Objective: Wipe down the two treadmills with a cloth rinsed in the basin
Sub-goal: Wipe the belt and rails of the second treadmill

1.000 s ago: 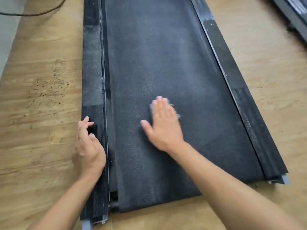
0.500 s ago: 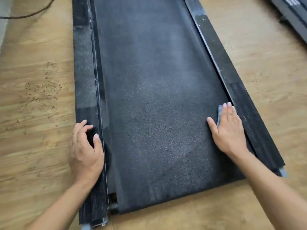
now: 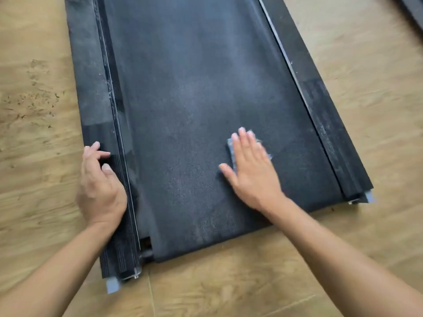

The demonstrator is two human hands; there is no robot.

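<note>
- Right hand (image 3: 251,170), fingers flat, presses the cloth (image 3: 231,147) on the belt (image 3: 194,88); it has swept back from the right rail (image 3: 320,106) toward mid-belt.
- Left hand (image 3: 100,186) unmoved, resting loosely on the left rail (image 3: 91,76).
- Likely side-to-side passes; wipe unfinished.

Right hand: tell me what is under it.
A blue-grey cloth peeks out around the right hand, pressed flat onto the treadmill belt. The palm covers most of it.
</note>
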